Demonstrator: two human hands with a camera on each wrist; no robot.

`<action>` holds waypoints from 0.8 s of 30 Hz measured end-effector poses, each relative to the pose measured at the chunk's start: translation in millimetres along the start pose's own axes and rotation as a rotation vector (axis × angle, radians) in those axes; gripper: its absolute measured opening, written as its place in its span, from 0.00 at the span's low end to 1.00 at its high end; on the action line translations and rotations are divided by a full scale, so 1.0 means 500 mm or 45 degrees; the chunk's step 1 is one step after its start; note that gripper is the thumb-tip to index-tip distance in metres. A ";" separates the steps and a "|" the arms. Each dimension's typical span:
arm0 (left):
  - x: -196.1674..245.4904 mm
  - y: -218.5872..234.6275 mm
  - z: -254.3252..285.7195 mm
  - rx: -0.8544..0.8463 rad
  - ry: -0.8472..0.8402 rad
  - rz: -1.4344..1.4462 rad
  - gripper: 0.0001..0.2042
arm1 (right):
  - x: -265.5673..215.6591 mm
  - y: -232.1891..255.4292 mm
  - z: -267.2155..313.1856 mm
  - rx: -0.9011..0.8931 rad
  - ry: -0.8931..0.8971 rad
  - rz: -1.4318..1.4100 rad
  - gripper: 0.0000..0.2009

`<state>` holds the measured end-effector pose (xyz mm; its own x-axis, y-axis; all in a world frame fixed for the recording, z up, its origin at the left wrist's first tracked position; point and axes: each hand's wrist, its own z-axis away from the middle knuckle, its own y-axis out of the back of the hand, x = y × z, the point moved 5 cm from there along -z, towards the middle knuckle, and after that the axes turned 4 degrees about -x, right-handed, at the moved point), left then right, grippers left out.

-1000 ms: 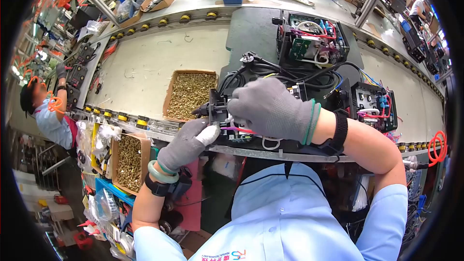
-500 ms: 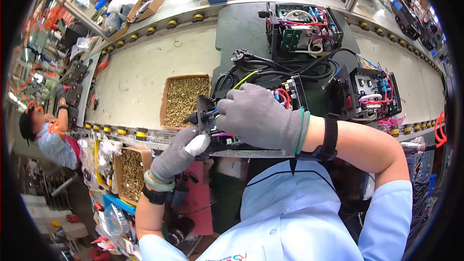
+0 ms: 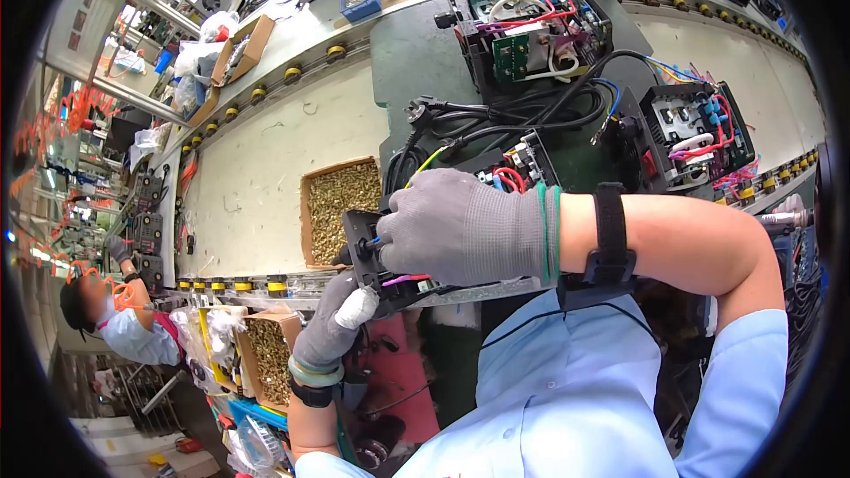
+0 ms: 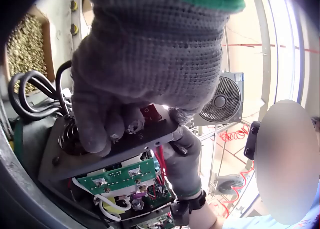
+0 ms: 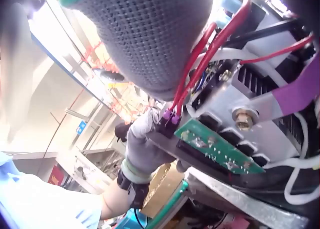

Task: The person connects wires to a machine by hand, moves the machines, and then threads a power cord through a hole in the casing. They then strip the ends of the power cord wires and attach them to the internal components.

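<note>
In the head view, my left hand (image 3: pixel 332 323), in a grey glove with a white-wrapped thumb, grips the lower edge of a black panel (image 3: pixel 360 243). This end panel belongs to an open electronic unit with red wires (image 3: pixel 509 179). The left wrist view shows the fingers lying over the panel's outer face, beside a red rocker switch (image 4: pixel 150 112). My right hand (image 3: pixel 469 226), also gloved, is curled at the panel's inner side and pinches a blue wire there; its fingertips are largely hidden. Red wires with purple terminals (image 5: pixel 171 116) meet the panel close by.
A cardboard box of brass-coloured small parts (image 3: pixel 336 208) stands left of the unit. Behind lie coiled black power cables (image 3: pixel 531 115) with a plug. Two further open units stand at the back (image 3: pixel 536 35) and right (image 3: pixel 695 137). Another box of parts (image 3: pixel 270 358) sits below the bench edge.
The head view has turned and shifted. Both hands stay at the panel, which has moved a little left and towards the bench's front edge. The right hand follows it.
</note>
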<state>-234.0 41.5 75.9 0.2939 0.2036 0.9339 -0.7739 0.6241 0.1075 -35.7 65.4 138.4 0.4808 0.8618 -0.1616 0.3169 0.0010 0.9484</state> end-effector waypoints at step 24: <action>-0.017 0.007 0.015 0.082 -0.050 -0.038 0.25 | -0.001 0.027 -0.047 -0.452 0.197 -0.010 0.05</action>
<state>-243.4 36.4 70.6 0.2960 0.1552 0.9425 -0.8002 0.5791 0.1559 -50.9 76.8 157.5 0.3416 0.9274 -0.1523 0.0044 0.1605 0.9870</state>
